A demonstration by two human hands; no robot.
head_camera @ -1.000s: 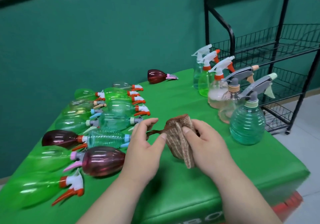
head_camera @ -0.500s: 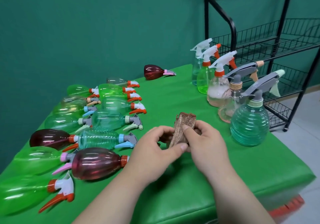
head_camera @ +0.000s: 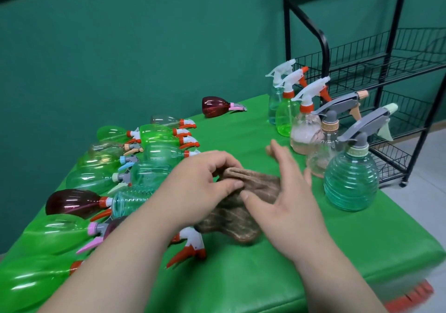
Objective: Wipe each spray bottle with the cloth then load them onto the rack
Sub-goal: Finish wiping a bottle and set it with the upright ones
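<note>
Both hands on the brown ribbed knit cloth [head_camera: 230, 221], mid-table

Left hand [head_camera: 200, 184] pinches the cloth's far end between thumb and curled fingers. Right hand [head_camera: 292, 201] is spread open, thumb tip touching it. The cloth lies on the green table cover [head_camera: 386, 240], long axis roughly near-to-far. Plastic spray bottles lying down [head_camera: 156, 136] on the left point their nozzles right, and the upright spray bottles [head_camera: 350, 182] stand beside the black wire rack [head_camera: 390, 54].

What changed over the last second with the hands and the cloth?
The cloth, held upright and bunched between both hands, has dropped lower and unfolded. The left hand still grips its top edge; the right hand opened its fingers. The bottles and rack stayed put.
</note>
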